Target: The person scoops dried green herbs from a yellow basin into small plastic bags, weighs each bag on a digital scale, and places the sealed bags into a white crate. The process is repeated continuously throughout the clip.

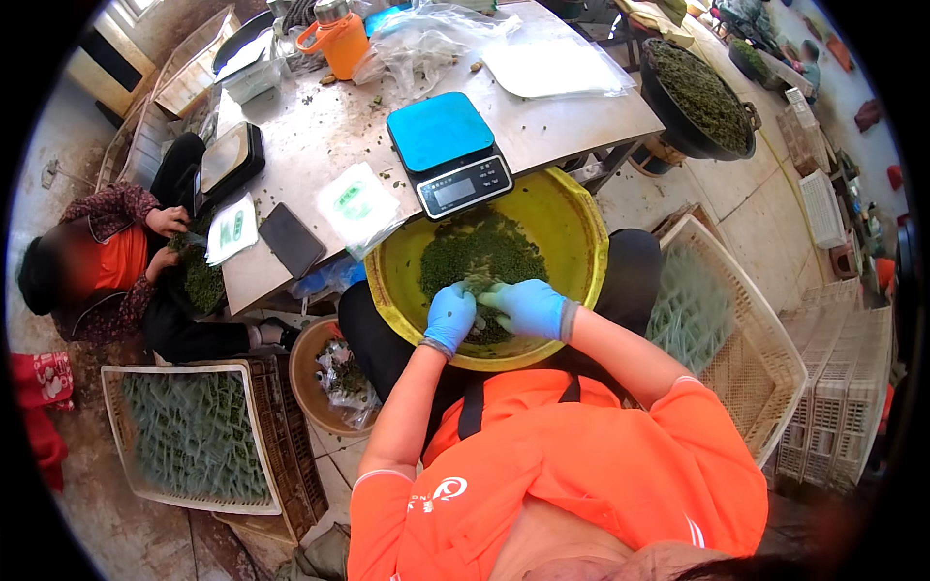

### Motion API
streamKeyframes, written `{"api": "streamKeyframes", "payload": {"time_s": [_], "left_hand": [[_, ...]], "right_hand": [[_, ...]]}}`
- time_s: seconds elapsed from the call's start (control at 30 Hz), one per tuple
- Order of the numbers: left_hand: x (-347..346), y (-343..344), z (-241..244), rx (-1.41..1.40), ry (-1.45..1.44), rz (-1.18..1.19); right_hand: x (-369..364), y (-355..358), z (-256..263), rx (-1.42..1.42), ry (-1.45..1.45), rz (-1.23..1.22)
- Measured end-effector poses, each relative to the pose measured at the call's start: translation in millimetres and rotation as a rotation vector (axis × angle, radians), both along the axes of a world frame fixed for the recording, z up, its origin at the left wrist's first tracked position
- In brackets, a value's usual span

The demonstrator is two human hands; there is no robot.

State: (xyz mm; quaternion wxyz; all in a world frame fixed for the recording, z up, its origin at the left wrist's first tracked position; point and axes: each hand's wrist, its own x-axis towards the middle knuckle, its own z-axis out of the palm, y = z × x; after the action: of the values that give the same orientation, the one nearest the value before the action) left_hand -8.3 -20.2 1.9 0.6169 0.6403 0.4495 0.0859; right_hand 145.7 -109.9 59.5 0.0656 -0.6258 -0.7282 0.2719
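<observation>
A yellow plastic basin [574, 240] stands between my knees with a heap of small green plant pieces [483, 250] in it. Over the near part of the heap are both my hands, in blue gloves. My left hand [450, 314] has its fingers curled around part of a clear plastic bag [478, 327]. Beside it, nearly touching, my right hand [529, 309] has its fingers bent over some green pieces; whether it grips any is unclear. A digital scale with a blue top [441, 132] sits at the table edge above the basin, beside a stack of printed plastic bags [357, 203].
On the table [320, 123] are a phone [292, 240], a second scale [229, 163] and an orange bottle [341, 43]. A co-worker [116, 247] sits at the left. Crates of filled bags [192, 436] [690, 309] flank me; a brown bin [305, 392] stands by my left leg.
</observation>
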Motion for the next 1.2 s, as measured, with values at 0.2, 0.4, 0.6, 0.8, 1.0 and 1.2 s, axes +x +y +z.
{"api": "streamKeyframes", "payload": {"time_s": [0.2,0.4,0.6,0.8,1.0,1.2], "left_hand": [[-1,2,2,-0.060,-0.050,-0.007],[8,-3,-4,0.049,-0.051,-0.067],[10,-1,0,-0.038,-0.130,-0.053],[6,0,-2,-0.133,-0.122,0.048],[19,-8,17,0.016,0.005,-0.184],[4,4,13,-0.140,-0.158,-0.053]], "right_hand": [[-5,-5,41,0.438,0.083,-0.258],[12,9,4,0.314,0.044,-0.183],[5,-1,-9,0.200,0.158,-0.221],[14,-6,18,0.239,0.284,-0.278],[1,1,-9,-0.186,-0.061,-0.109],[-2,-11,31,0.176,0.055,-0.136]]}}
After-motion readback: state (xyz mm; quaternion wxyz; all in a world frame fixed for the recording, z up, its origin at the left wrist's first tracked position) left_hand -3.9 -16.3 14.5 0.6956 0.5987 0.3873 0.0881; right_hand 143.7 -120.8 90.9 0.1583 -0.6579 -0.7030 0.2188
